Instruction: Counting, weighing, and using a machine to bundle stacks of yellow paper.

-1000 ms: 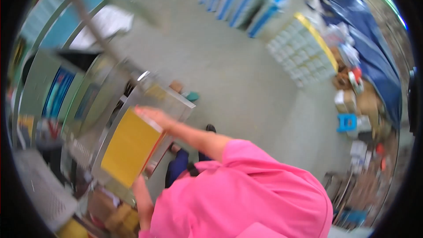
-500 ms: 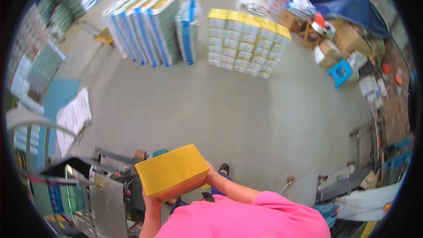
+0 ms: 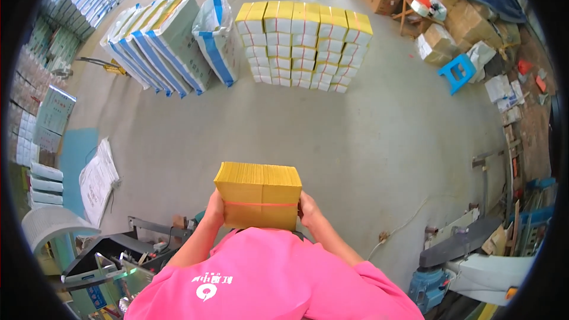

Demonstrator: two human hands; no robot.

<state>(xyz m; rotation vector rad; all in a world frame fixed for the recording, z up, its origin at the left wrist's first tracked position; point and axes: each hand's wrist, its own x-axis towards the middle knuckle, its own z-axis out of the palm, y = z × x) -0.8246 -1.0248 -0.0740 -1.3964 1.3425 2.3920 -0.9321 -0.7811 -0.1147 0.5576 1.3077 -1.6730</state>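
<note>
I hold a thick yellow bundle of paper sheets (image 3: 259, 194), tied with a thin red band, level in front of my chest. My left hand (image 3: 214, 210) grips its left side and my right hand (image 3: 309, 210) grips its right side. My pink shirt (image 3: 272, 278) fills the lower middle of the view. Far ahead on the concrete floor stands a large block of stacked yellow-topped paper bundles (image 3: 304, 44).
White sacks with blue stripes (image 3: 172, 38) lean in a row at the far left. A machine (image 3: 106, 261) is at my lower left, another grey machine (image 3: 474, 261) at lower right. Cardboard boxes (image 3: 441, 38) and a blue stool (image 3: 457, 72) lie at the far right.
The view has swung from the machine toward the open floor. The bundle, tilted and off to my left before, is now level and centred, with one hand on each side.
</note>
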